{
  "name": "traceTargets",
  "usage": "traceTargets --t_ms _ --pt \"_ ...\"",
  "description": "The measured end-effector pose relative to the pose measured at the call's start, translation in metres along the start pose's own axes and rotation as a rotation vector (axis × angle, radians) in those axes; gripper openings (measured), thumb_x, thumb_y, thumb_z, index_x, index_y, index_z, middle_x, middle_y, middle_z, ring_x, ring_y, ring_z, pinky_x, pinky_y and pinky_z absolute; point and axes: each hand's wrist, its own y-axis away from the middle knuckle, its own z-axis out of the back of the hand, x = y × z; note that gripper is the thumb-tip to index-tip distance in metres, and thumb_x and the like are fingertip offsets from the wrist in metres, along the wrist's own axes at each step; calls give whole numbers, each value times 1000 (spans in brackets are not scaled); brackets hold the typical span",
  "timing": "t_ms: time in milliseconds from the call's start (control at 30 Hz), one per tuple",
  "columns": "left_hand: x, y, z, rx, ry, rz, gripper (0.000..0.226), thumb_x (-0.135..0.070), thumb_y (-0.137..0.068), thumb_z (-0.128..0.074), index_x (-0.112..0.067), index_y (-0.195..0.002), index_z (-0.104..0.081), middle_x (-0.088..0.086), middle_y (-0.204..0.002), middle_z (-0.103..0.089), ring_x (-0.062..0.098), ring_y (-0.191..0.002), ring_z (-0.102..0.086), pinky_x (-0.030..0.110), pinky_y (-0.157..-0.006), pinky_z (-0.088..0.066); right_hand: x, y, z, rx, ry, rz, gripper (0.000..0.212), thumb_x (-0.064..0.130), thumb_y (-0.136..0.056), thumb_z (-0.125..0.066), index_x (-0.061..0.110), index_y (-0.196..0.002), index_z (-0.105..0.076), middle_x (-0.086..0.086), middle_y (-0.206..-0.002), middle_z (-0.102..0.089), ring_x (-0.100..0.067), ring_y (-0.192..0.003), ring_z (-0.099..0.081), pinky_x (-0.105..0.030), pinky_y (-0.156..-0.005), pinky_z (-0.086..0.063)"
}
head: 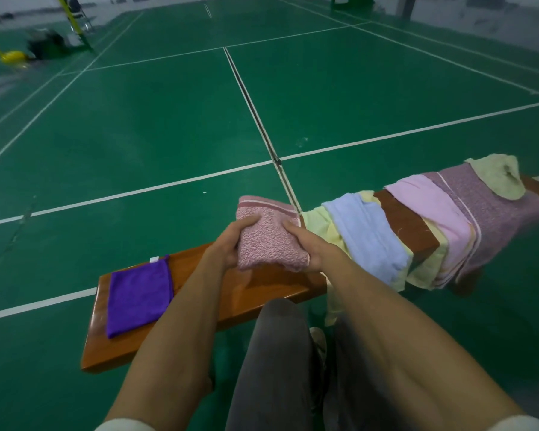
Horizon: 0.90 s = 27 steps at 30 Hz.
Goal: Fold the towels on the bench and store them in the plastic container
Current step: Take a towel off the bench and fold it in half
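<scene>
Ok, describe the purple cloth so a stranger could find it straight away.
Start at the long wooden bench crossing the green court floor. Follow it to the end away from the row of draped pastel towels; the purple cloth lies flat there, alone. It is the only deep violet piece, with a small white tag at its far corner.

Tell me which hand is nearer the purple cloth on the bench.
Left. The left hand grips the pink towel on the side towards the purple cloth; the right hand grips the towel's far side.

bench bare mid-span | purple towel left | draped towels right
</scene>
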Motion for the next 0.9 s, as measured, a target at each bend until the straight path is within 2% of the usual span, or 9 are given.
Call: traceTargets --t_ms 100,200,300,400,500,567,700,833,900 --pt "-1 16 8 -122 -364 158 56 -36 -92 -72 -1 -130 -51 19 -117 -68 33 -98 -70 41 -80 -60 8 2 -12 -168 294 25 45 35 -92 -74 4 -120 -57 -15 -104 -72 -30 -87 -74 -35 -75 -61" --pt "1 25 22 -263 -522 98 51 -31 -92 -73 -1 -127 -50 18 -116 -67 32 -99 -70 40 -80 -62 16 5 -33 -271 549 51 10 15 -99 -62 5 -98 -60 -13 -97 -68 -25 -84 -70 -32 -77 -57" --pt "2 33 37 -295 -342 -22 58 -35 -90 -75 -1 -131 -52 18 -117 -70 33 -99 -73 43 -80 -63 19 0 -54 -275 501 117 20 13 -94 -68 2 -107 -58 -16 -103 -72 -29 -87 -72 -40 -86 -59" --pt "3 49 51 -386 -315 -41 52 -31 -89 -78 2 -119 -52 14 -106 -67 28 -85 -71 30 -53 -60 15 -11 -74 -239 611 91 34 14 -89 -69 4 -120 -58 -17 -106 -67 -29 -83 -65 -38 -80 -57" --pt "6 62 74 -478 -322 -69 42 -23 -92 -75 2 -114 -50 15 -97 -63 24 -72 -66 25 -40 -52 9 -17 -101 -182 559 76 34 11 -93 -66 5 -124 -52 -17 -115 -69 -33 -101 -71 -48 -95 -57" --pt "8 64 98 -542 -310 -128 58 -30 -89 -78 8 -124 -51 19 -112 -68 25 -77 -68 29 -49 -57 3 -24 -119 -171 579 100 39 14 -93 -66 3 -127 -52 -15 -115 -68 -31 -99 -69 -44 -96 -56" --pt "21 72 151 -618 -438 -99 78 -44 -82 -81 4 -134 -49 20 -128 -63 36 -106 -68 49 -89 -60 -18 -25 -158 -133 751 63 28 9 -97 -61 3 -121 -46 -14 -108 -66 -28 -87 -69 -43 -85 -59" --pt "32 90 185 -704 -461 -75 78 -45 -85 -78 3 -138 -45 21 -134 -59 38 -113 -64 47 -91 -59 -37 -35 -193 -137 801 66 43 10 -98 -62 0 -135 -42 -11 -99 -63 -23 -78 -67 -34 -58 -57" --pt "35 100 196 -729 -456 -53 69 -43 -90 -73 1 -136 -46 19 -131 -60 37 -114 -63 41 -81 -60 -45 -44 -209 -150 815 69 46 9 -96 -65 -3 -135 -45 -13 -103 -65 -24 -78 -68 -34 -58 -58"
